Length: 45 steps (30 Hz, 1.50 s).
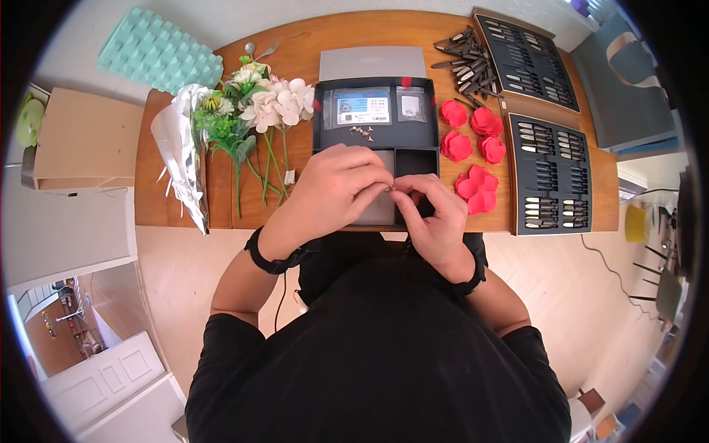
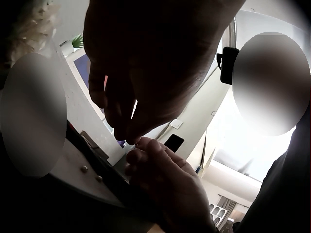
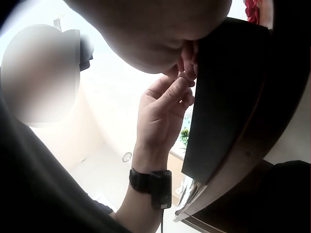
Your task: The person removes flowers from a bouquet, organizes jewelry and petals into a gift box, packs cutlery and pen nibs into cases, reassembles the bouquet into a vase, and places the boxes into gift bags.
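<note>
The left hand (image 1: 340, 184) and the right hand (image 1: 436, 221) meet fingertip to fingertip over the front of a black box (image 1: 319, 140). Both pinch one tiny shiny piece (image 1: 389, 189), mostly covered by the fingers. In the left wrist view the left hand (image 2: 150, 63) is above the right hand (image 2: 170, 179), tips touching. The right wrist view has the left hand (image 3: 163, 111) below the right hand (image 3: 160, 34), beside a dark box wall (image 3: 223, 107). Small metallic pieces (image 1: 362, 132) lie loose in the box's back part, near a bagged card (image 1: 362, 107).
Artificial flowers (image 1: 277, 103) and a silver foil wrap (image 1: 179, 140) lie left on the wooden table (image 1: 295, 37). Red petal shapes (image 1: 476, 189) lie right of the box, then two dark trays (image 1: 550, 177) of slim items. A pile of dark clips (image 1: 469, 70) is behind.
</note>
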Available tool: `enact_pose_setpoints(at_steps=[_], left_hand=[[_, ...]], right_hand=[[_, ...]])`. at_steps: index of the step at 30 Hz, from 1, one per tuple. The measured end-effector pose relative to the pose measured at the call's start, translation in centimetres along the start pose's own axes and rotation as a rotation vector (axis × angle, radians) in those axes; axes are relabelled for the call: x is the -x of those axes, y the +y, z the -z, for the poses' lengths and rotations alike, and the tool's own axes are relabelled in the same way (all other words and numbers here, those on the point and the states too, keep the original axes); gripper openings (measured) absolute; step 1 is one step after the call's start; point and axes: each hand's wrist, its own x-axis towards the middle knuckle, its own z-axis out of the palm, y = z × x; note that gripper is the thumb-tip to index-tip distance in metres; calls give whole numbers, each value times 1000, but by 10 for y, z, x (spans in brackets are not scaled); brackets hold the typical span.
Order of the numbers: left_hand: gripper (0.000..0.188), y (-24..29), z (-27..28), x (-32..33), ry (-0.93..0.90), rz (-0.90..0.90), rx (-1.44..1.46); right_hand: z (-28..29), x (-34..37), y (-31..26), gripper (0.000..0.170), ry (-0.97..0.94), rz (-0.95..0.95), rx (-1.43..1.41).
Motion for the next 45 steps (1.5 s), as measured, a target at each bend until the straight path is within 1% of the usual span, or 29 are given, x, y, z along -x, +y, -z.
enact_pose_setpoints(at_steps=[2,4,8,10,11,13,14,16,20,22,25,31,34,35,37,41,44,45], left_hand=[[11,2,-3,1,-11,10,-4],[12,3,-6,2,36,6,16],[12,3,-10,5,51,1,43],[14,5,-13,7,57,71,100],[14,6,-14,9,57,71,100],[19,8,-17,12,131,185,229],[19,10,-18,13,130,185,230],[24,12,-18,15,152,325,397],[23,10,-14,17,121,339,431],[20,9,-14,18,99,365,541],[19,9,-12,18,73,373,576],[13,9,-14,19,86,389,648],[12,6,-16,21,86,388,656],[12,6,-15,21,87,388,656],[14,7,-14,21,30,405,612],[14,7,-15,21,32,404,605],[12,8,-15,21,64,357,564],[13,8,-14,21,70,317,509]], right_hand=[[0,0,0,18,5,7,15],[0,0,-4,19,12,-11,-4],[0,1,-3,20,14,-15,3],[-1,2,1,20,38,5,-17],[-2,2,1,20,37,4,-17],[-2,2,1,19,43,7,-21],[-1,1,1,19,43,6,-21],[0,0,-2,20,38,2,-8],[0,-2,-5,22,22,-11,-18],[0,-3,-3,23,14,43,12],[-1,-1,0,24,16,52,9],[0,-1,-1,21,-8,36,-5],[1,-1,-1,17,-30,42,-6],[1,-2,-1,17,-30,42,-6],[2,-2,-1,16,-52,47,-10],[3,-1,-1,16,-83,21,0],[2,-2,0,17,-82,49,10],[2,-2,0,17,-82,56,16]])
